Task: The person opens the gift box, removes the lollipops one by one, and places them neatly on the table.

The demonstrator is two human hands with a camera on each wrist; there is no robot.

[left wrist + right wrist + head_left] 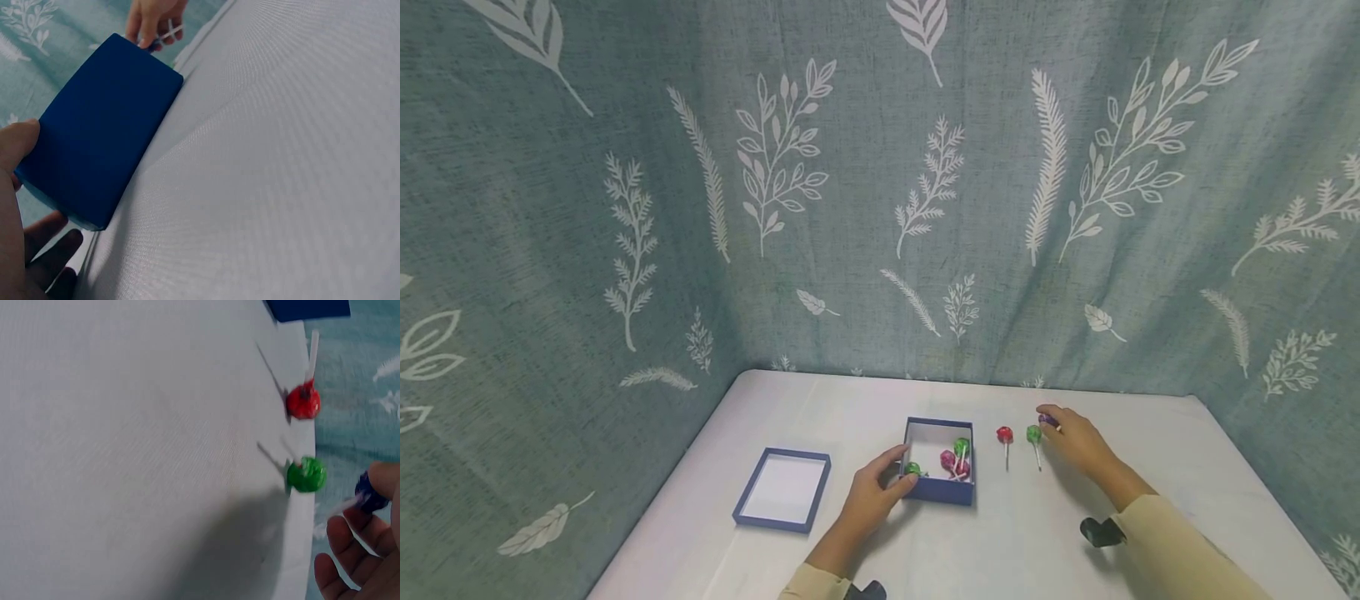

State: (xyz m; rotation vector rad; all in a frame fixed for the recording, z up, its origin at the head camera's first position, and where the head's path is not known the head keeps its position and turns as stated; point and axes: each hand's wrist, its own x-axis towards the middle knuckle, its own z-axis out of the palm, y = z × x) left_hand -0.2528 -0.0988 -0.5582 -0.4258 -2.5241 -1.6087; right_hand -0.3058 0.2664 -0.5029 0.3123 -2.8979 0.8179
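A blue box (938, 490) with a white inside holds several lollipops, green and pink or red; one green lollipop (913, 468) lies by its left wall. My left hand (868, 500) grips the box's left side, thumb at the front and fingers at the side; in the left wrist view the thumb presses the blue box (106, 125). Right of the box, my right hand (1078, 443) pinches a purple lollipop (370, 492) between thumb and fingers. Beside that hand are a green lollipop (306, 474) and a red lollipop (304, 401), on the table.
A blue-rimmed lid (812, 454), its white inside facing up, lies on the white table (700, 533) left of the box. Teal curtains (850, 208) with white leaf prints hang behind the table and at both sides.
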